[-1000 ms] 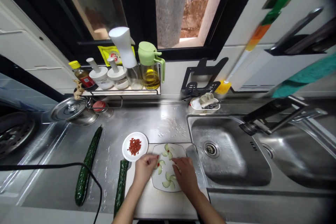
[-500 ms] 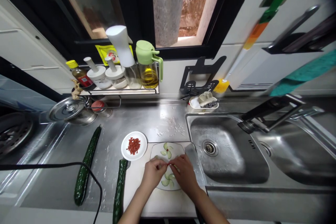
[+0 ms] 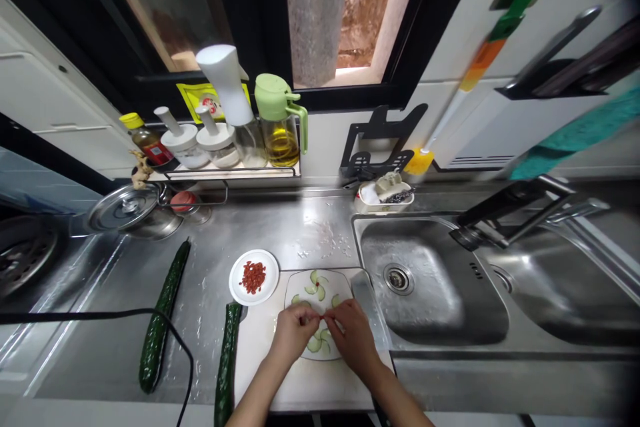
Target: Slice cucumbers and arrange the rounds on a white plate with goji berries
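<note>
Over a white squarish plate [image 3: 327, 354] on a white cutting board [image 3: 260, 380], my left hand [image 3: 295, 332] and my right hand [image 3: 353, 332] meet at the fingertips. Both pinch a small red piece [image 3: 322, 317] between them. Thin green cucumber slices lie on the plate in curved petal shapes, one group [image 3: 315, 285] at the far side with a red centre, another [image 3: 319, 341] at the near side. My hands hide the plate's middle. Left of the plate, a round white dish [image 3: 274, 265] holds small red pieces [image 3: 253, 277].
Cucumbers lie left of the board [image 3: 227, 360] and farther left [image 3: 164, 320]. A knife blade [image 3: 369, 303] rests at the board's right, beside the sink [image 3: 415, 287]. A black cable [image 3: 115, 314] crosses the left counter. Seasoning jars [image 3: 217, 145] stand on a rack behind.
The whole view has shifted slightly. My hands stay nearly in place, fingertips still together on the small red piece.
</note>
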The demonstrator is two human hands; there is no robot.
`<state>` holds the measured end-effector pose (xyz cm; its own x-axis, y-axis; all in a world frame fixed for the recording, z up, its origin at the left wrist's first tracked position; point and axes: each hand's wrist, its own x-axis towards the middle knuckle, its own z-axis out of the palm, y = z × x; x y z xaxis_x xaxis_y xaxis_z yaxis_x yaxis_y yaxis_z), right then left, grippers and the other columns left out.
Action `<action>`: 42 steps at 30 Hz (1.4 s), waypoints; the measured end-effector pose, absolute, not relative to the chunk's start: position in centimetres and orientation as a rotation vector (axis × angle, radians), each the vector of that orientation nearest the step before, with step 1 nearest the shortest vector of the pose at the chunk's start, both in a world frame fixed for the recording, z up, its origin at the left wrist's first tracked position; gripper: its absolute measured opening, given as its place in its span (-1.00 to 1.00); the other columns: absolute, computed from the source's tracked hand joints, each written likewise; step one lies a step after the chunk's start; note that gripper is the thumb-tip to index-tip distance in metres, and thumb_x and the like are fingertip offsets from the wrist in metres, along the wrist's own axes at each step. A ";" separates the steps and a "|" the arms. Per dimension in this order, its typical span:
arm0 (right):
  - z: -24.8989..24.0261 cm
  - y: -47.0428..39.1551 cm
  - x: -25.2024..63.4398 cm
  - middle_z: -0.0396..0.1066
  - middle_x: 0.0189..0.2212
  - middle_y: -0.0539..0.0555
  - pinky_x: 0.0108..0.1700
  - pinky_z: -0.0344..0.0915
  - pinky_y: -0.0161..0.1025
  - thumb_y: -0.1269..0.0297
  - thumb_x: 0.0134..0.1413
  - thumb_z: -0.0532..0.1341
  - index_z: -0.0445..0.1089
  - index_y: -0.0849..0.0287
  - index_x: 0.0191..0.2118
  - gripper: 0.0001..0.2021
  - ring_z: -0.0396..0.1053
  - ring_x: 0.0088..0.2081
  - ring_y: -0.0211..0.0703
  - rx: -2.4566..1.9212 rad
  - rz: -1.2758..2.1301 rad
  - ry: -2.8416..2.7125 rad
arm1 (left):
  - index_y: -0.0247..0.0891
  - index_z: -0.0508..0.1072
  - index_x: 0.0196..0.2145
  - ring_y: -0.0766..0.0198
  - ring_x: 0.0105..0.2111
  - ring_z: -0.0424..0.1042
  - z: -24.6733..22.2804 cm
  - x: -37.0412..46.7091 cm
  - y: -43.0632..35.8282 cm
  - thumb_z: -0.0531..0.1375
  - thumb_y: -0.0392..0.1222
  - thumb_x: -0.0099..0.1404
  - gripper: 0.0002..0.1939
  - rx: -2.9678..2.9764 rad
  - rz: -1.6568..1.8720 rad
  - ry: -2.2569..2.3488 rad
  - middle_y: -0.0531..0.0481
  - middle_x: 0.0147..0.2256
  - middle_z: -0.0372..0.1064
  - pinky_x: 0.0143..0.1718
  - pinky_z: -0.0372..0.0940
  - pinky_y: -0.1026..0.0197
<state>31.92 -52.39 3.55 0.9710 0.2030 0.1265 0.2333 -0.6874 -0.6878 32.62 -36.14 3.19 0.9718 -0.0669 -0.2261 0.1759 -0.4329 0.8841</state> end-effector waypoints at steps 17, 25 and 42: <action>1.3 -55.1 30.1 0.47 -0.42 0.07 -0.27 0.07 -0.15 0.25 0.18 0.06 0.46 0.11 -0.33 -0.77 0.26 -0.25 -0.03 -2.574 -0.264 -0.037 | -0.27 0.54 -0.53 0.39 -0.57 0.25 2.6 31.9 -35.6 0.20 -0.15 0.08 -0.83 1.955 -0.295 0.156 0.06 -0.58 0.37 -0.51 0.17 0.34; 0.7 -54.2 30.1 0.46 -0.41 0.06 -0.26 0.00 -0.15 0.30 0.20 0.05 0.46 0.10 -0.33 -0.77 0.21 -0.23 -0.05 -2.798 -0.339 -0.131 | -0.27 0.54 -0.53 0.40 -0.58 0.24 2.5 31.9 -35.3 0.21 -0.18 0.07 -0.85 1.976 -0.303 0.157 0.06 -0.59 0.36 -0.49 0.16 0.34; 0.6 -53.4 30.6 0.43 -0.44 0.06 -0.30 -0.04 -0.13 0.30 0.16 0.11 0.43 0.09 -0.37 -0.84 0.19 -0.24 -0.02 -2.868 -0.326 -0.083 | -0.27 0.52 -0.55 0.40 -0.58 0.22 2.6 31.9 -35.0 0.19 -0.20 0.07 -0.86 1.993 -0.285 0.155 0.08 -0.59 0.33 -0.52 0.14 0.34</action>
